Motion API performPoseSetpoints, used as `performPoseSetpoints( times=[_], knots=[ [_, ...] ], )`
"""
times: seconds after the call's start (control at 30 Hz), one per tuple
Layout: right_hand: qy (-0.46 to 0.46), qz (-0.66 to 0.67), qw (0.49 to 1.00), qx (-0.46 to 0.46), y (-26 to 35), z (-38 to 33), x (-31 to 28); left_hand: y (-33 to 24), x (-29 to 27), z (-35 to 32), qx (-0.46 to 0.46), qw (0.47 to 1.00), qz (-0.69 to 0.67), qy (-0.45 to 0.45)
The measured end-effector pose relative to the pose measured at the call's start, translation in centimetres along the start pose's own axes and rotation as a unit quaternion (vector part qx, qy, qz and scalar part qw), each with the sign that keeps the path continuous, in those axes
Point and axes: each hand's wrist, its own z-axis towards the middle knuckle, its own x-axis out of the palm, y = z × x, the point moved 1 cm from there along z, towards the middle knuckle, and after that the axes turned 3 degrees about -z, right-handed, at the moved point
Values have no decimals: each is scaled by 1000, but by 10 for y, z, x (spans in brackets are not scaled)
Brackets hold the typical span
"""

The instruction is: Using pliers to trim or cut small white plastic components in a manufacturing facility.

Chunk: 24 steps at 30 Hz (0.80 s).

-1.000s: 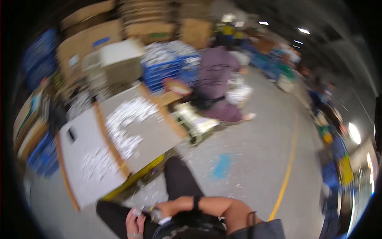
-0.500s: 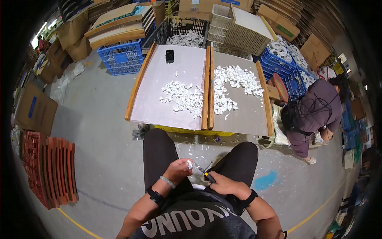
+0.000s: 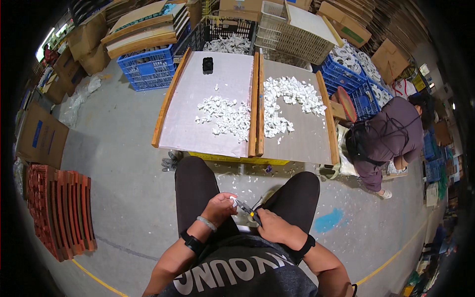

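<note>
Above my lap, my left hand (image 3: pixel 218 210) pinches a small white plastic piece (image 3: pixel 233 199) between thumb and fingertips. My right hand (image 3: pixel 278 228) is wrapped round the dark handles of pliers (image 3: pixel 254 216) with yellow marks. Their metal jaws point left and reach the white piece; whether they bite into it is too small to tell. Ahead of my knees, a pale board (image 3: pixel 188 116) with wooden side rails carries a loose heap of similar white pieces (image 3: pixel 230 119). On the greyer board (image 3: pixel 302 148) to its right lies a second heap (image 3: pixel 297 96).
A small black box (image 3: pixel 208 65) stands on the far part of the left board. Blue crates (image 3: pixel 146 69) and a black crate (image 3: pixel 229 29) are behind. To the right a person (image 3: pixel 388 131) bends over. Red stacked pallets (image 3: pixel 62 213) stand left; white scraps litter the floor.
The pliers have turned slightly and their jaws now appear parted near the white piece. Both hands have shifted a little left; the whole view has moved slightly too.
</note>
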Motion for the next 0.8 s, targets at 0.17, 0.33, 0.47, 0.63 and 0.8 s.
performPoseSetpoints(
  times=[0.17,0.33,0.47,0.63,0.8],
  knots=[
    [12,-15,999,28,5,1,-4,-2,-1,-2,-8,1000,23,-7],
    [11,-20,999,34,-2,3,-9,-3,4,-4,-9,999,45,-7],
    [50,49,997,34,-6,3,-7,-5,7,-4,-12,998,53,-5],
    [64,41,995,59,2,-1,-16,-3,2,-3,-6,999,34,2],
    [94,62,992,49,6,-1,-21,-1,1,-1,-11,1000,18,-6]
  ],
)
